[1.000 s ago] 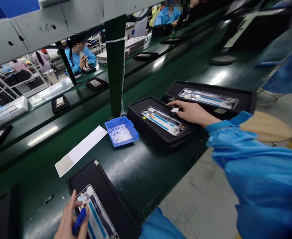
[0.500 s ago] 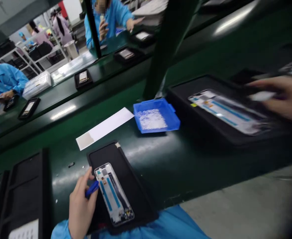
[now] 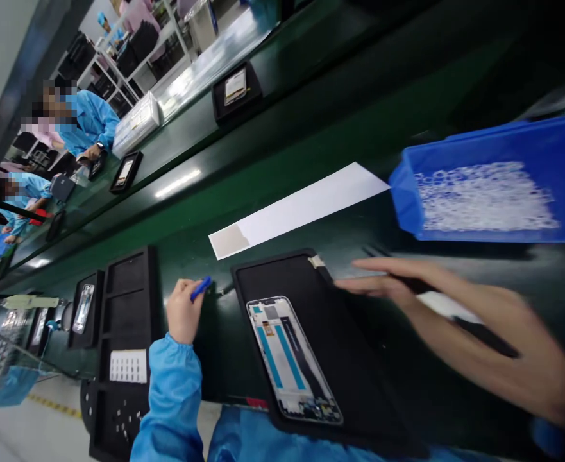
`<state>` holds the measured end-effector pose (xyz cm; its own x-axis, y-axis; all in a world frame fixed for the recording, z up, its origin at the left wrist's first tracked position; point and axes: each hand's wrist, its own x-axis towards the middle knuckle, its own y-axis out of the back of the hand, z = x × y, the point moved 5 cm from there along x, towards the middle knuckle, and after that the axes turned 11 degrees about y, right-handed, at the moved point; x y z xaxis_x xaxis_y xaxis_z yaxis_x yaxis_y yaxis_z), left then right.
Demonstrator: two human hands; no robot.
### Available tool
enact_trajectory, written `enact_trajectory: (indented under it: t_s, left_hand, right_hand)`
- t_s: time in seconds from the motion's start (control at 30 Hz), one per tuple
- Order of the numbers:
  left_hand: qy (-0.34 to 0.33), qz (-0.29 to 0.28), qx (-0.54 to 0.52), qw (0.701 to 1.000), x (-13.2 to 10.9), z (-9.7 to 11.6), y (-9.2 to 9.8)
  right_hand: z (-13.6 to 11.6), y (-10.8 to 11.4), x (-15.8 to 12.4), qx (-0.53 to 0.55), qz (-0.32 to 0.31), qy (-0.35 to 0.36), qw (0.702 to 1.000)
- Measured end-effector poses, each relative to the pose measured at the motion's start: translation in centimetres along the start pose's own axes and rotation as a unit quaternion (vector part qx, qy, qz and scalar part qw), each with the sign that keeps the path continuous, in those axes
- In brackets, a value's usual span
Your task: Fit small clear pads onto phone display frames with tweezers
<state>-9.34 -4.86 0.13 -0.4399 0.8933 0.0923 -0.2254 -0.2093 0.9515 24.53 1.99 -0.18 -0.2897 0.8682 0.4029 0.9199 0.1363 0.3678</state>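
Blue is the color of the little stick held tight in the closed left hand, which is over the green tabletop, just left of a black tray. The phone frame lies on that tray, tilted, close to the person's lap. The right hand looks blurry, with its fingers stretched toward the tray's top corner and a dark and white tool tucked inside its grip. I can't tell if its fingertips touch the tray. I think this is a reaching step, since neither hand is on the phone frame. To work on it well, I'd say, the right hand needs to slow down and come in gently over the tray's edge. A bit of pale tape sits at that corner. A blue bin of white bits is just behind the right hand and could get bumped. A white paper strip reaches to the bin, and a long black tray with pockets sits past the left hand.
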Motion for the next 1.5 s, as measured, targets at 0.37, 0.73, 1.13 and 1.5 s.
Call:
enact_trajectory:
  t_s: [0.37, 0.73, 1.13, 1.5]
  left_hand:
    - [-0.012, -0.087, 0.015, 0.996, -1.0, 0.8, -3.4]
    - [0.117, -0.165, -0.325, 0.924, -2.1, 4.8, -1.7]
    - [0.177, -0.260, -0.489, 0.813, -3.5, 8.4, -2.7]
    - [0.012, 0.111, -0.577, 0.809, -4.2, 6.9, 0.7]
  right_hand:
    - [-0.5, -7.6, 1.7, 0.158, -0.092, -0.044, 0.982]
    - [-1.8, -9.7, 1.8, 0.228, -0.145, -0.072, 0.960]
    - [-2.9, -9.2, 1.0, 0.283, -0.092, -0.029, 0.954]
    - [-2.7, -9.0, 0.5, 0.263, -0.049, -0.026, 0.963]
